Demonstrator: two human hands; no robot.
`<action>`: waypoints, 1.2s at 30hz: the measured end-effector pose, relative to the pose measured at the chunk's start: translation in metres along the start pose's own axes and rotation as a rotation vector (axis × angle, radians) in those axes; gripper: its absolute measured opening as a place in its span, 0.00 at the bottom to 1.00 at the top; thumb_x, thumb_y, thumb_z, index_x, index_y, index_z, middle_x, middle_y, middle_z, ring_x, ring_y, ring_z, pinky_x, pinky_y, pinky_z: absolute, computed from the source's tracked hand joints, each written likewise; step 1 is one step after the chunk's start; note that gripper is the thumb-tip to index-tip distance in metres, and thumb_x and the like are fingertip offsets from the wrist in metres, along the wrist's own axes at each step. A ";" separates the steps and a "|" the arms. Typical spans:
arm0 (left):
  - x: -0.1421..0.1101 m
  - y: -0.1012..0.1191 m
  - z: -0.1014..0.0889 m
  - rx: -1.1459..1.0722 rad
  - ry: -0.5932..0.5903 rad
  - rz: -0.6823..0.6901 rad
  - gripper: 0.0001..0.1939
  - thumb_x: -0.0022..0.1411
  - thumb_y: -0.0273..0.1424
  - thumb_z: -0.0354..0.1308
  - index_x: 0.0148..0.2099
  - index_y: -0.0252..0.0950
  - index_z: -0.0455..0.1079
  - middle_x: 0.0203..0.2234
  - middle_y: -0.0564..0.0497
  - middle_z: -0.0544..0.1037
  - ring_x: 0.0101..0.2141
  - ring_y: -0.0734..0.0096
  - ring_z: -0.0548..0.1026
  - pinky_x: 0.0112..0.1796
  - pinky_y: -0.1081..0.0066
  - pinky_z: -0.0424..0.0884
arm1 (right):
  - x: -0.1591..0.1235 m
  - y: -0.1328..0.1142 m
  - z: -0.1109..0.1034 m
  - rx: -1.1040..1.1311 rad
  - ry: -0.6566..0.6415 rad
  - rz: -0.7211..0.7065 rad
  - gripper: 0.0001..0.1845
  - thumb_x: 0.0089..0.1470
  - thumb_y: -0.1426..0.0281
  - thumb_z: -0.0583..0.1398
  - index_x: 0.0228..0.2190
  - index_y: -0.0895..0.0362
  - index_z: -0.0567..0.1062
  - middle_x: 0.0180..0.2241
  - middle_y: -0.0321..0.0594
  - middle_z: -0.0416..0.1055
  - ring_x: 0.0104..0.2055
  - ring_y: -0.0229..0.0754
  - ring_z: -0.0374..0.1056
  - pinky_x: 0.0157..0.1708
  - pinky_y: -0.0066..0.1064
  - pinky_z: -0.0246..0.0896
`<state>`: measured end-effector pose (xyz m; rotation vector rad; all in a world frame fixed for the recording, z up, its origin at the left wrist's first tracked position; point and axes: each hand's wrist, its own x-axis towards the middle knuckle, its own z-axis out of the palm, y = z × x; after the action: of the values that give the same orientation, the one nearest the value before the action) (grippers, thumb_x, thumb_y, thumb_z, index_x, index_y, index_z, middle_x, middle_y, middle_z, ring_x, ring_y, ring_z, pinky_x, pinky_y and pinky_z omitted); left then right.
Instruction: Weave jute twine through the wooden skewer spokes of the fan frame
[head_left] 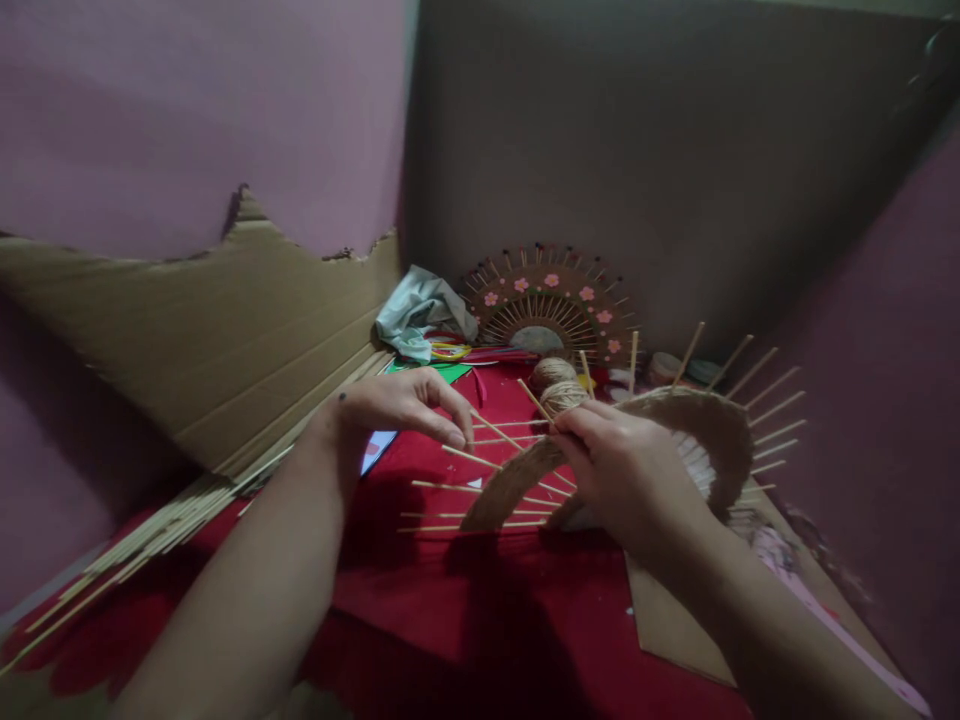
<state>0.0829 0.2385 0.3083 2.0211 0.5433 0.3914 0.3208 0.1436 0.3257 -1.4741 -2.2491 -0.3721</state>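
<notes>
Wrapped arch (733,432) partly hidden behind right hand (619,455), both forearms (255,590) cut off below

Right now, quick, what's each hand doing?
Left hand: curled beside thin sticks; can't tell if it holds one.
Right hand: closed, holding the brown arch.

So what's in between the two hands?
In the head view, thin sticks and part of the brown arch lie between the left hand and the right hand, with red cloth showing behind.
</notes>
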 end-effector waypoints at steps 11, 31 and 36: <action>-0.016 0.005 -0.009 0.081 0.131 0.020 0.09 0.50 0.34 0.64 0.25 0.33 0.75 0.20 0.51 0.72 0.26 0.75 0.66 0.31 0.75 0.64 | 0.009 0.004 0.004 -0.119 0.043 0.058 0.09 0.53 0.76 0.54 0.27 0.59 0.75 0.29 0.41 0.73 0.29 0.38 0.66 0.28 0.28 0.53; 0.045 -0.035 0.020 0.015 -0.071 -0.144 0.15 0.52 0.39 0.62 0.24 0.30 0.71 0.18 0.54 0.68 0.22 0.78 0.62 0.25 0.77 0.58 | 0.002 0.013 -0.001 0.011 0.014 0.059 0.09 0.54 0.75 0.55 0.27 0.58 0.75 0.30 0.41 0.74 0.34 0.41 0.68 0.34 0.30 0.58; 0.045 -0.038 0.019 -0.093 -0.178 -0.185 0.15 0.52 0.40 0.63 0.28 0.31 0.75 0.21 0.50 0.75 0.23 0.74 0.69 0.30 0.75 0.65 | -0.001 0.010 -0.005 -0.031 -0.004 0.032 0.09 0.55 0.74 0.54 0.31 0.57 0.75 0.32 0.41 0.74 0.36 0.42 0.69 0.33 0.30 0.58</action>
<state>0.1220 0.2642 0.2683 1.8757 0.5844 0.1206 0.3313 0.1445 0.3300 -1.5254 -2.2297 -0.3963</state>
